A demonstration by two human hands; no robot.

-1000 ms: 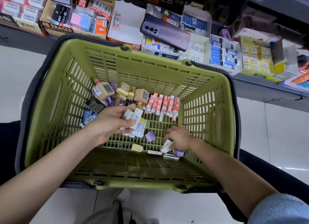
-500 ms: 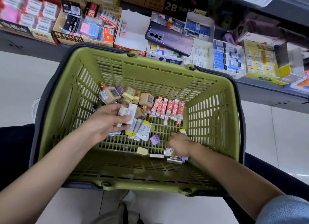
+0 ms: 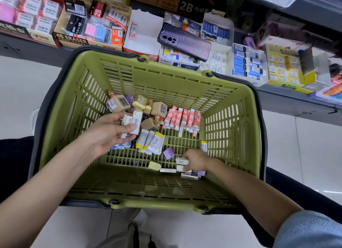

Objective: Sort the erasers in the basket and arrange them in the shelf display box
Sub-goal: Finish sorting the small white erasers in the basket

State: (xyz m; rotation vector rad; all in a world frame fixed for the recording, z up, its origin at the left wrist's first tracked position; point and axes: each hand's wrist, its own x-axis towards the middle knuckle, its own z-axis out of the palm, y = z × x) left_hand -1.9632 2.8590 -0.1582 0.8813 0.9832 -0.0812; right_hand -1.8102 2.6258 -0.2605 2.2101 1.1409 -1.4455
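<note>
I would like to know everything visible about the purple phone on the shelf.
The phone is lilac, with a smooth, glossy back. It lies face down, tilted, across the tops of the eraser boxes beyond the basket rim. The camera block, with several dark lenses, is at its left end. A faint ring marks the back.

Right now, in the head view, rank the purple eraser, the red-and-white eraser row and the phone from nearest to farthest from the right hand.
1. purple eraser, on the basket floor just left of the right hand.
2. red-and-white eraser row, against the basket's far wall.
3. phone, on the display boxes beyond the basket.
</note>
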